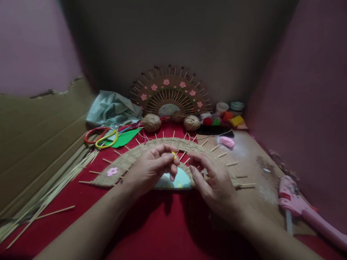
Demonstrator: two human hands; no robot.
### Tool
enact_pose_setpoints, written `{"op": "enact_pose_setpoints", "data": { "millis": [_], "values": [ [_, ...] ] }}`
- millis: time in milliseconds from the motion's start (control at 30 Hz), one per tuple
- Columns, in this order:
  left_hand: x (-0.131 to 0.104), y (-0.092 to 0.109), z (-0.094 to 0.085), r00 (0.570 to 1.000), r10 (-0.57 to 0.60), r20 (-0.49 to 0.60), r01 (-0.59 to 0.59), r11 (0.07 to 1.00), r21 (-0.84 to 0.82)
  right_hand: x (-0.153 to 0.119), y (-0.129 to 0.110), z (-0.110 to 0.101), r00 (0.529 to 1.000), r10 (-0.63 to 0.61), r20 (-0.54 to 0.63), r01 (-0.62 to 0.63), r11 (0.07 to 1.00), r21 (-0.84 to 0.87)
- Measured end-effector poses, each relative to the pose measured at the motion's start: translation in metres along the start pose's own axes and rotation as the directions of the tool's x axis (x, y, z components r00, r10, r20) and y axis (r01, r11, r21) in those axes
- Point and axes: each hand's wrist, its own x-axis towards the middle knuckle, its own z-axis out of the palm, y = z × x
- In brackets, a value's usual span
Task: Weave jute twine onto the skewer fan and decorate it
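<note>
A woven twine fan [120,167] with stick ends poking out lies on the red cloth [155,235], a pink flower [112,171] on its left end and a pale blue half-circle [179,179] at its base. Above its middle, my left hand [156,166] pinches a small yellow piece [174,155] between thumb and forefinger. My right hand [212,178] is over the fan's right side, thumb and fingers apart, with nothing visible between them. Both hands hide parts of the fan.
Behind stand a finished-looking flowered fan [166,82], twine balls [152,123] and coloured clay lumps [227,116]. Scissors [106,137], green sheet [124,138] and loose sticks [57,182] lie left. A pink glue gun [304,208] rests right; a pink lump [226,141] lies nearer the fan.
</note>
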Motion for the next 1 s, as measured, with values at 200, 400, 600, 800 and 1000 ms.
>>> {"op": "enact_pose_setpoints", "data": {
  "millis": [200,400,600,800,1000],
  "values": [
    [-0.002,-0.007,0.007,0.992,-0.112,0.058,0.108,0.992,0.063,0.000,0.000,0.002,0.986,0.102,0.128,-0.118,0.985,0.125],
    [-0.002,-0.012,0.005,0.979,-0.195,0.057,0.192,0.980,0.056,-0.001,-0.003,0.003,0.986,0.098,0.132,-0.129,0.961,0.246],
    [-0.001,-0.010,0.004,0.981,-0.183,0.058,0.179,0.982,0.066,-0.001,-0.006,0.005,0.952,0.282,0.115,-0.305,0.889,0.342],
    [0.000,-0.007,0.001,0.992,-0.122,-0.004,0.122,0.990,0.077,0.003,-0.001,0.006,0.746,0.562,0.357,-0.614,0.372,0.697],
    [0.001,-0.009,-0.002,0.989,-0.146,-0.023,0.147,0.984,0.104,0.005,0.004,0.008,0.727,0.541,0.422,-0.606,0.218,0.765]
  ]
}}
